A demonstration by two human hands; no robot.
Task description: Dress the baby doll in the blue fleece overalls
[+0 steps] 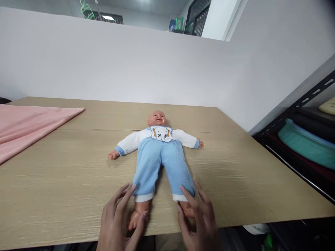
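Note:
A baby doll [157,153] in a blue fleece romper with white sleeves and an elephant bib lies on its back on the wooden table [235,167], head away from me, arms spread. My left hand [119,221] cups the doll's bare left-side foot, thumb and fingers curled round it. My right hand [199,219] wraps the other foot just below the white trouser cuff, hiding most of it. Both hands are at the table's near edge.
A pink cloth [28,123] lies spread over the table's far left. A white partition wall stands behind the table. To the right is a dark metal shelf rack [300,139] with a teal cushion [306,144] on it.

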